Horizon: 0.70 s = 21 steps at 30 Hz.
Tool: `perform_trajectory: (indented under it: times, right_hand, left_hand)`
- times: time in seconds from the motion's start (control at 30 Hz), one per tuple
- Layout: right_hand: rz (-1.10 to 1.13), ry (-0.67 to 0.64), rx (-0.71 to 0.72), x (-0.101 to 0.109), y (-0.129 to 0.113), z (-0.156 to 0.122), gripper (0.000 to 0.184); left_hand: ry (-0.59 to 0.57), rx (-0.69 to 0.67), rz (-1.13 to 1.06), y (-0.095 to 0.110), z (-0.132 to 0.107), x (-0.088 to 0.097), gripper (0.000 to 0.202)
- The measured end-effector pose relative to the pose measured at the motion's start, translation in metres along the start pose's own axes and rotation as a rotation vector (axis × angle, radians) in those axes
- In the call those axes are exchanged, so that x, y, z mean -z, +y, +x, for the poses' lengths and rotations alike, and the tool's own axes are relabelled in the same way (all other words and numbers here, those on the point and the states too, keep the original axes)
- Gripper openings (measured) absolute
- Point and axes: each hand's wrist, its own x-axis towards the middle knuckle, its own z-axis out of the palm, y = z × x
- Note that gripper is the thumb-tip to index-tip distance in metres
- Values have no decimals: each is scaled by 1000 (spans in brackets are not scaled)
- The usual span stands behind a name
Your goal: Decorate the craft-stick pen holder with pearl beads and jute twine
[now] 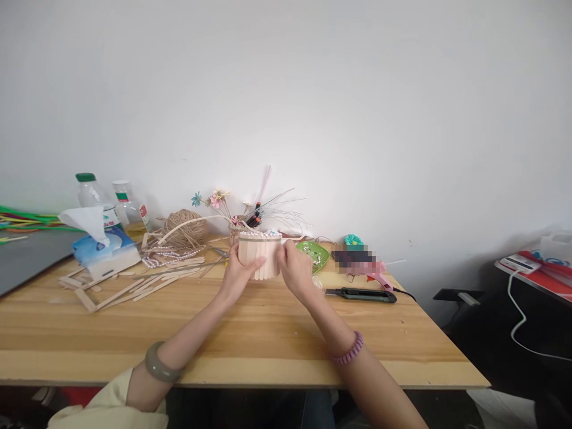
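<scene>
A small round basket (260, 257) walled with upright pale craft sticks is held up above the wooden table. My left hand (236, 271) is closed around its left side, the thumb laid across the front. A thin grey-brown band runs just below the rim, and white beads and a bit of blue show along the top. At the basket's right edge my right hand (295, 265) is closed, fingers pinched near the rim. What those fingers hold is hidden. Behind the right hand lies a green dish (320, 255) with small white pieces in it.
On the table's left are loose craft sticks (152, 286), a tissue pack (107, 253), bottles (92, 193) and a twine ball (185, 227). Artificial flowers (217, 198) stand behind the basket. To the right lie a box cutter (366, 295) and a pink glue gun (379, 275).
</scene>
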Motion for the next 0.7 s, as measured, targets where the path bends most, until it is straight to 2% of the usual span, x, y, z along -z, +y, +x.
perform_trajectory:
  times: [0.17, 0.3, 0.4, 0.5, 0.6, 0.7]
  right_hand:
    - [30, 110, -115, 5, 26, 12, 31]
    - [121, 111, -5, 6, 41, 18, 31]
    - [211, 97, 106, 2, 38, 16, 32]
    - [274, 129, 145, -1, 27, 6, 35]
    - [273, 175, 175, -1, 16, -9, 36]
    - [242, 142, 236, -1, 4, -19, 35]
  left_hand:
    - [-68, 105, -220, 9, 1, 7, 56]
    - [-190, 190, -383, 18, -2, 10, 49]
    - [-235, 221, -480, 23, -4, 9, 45]
    - [-256, 234, -552, 26, -4, 9, 44]
    - [-265, 239, -599, 27, -5, 9, 45]
    - [-268, 246, -618, 24, -5, 10, 41]
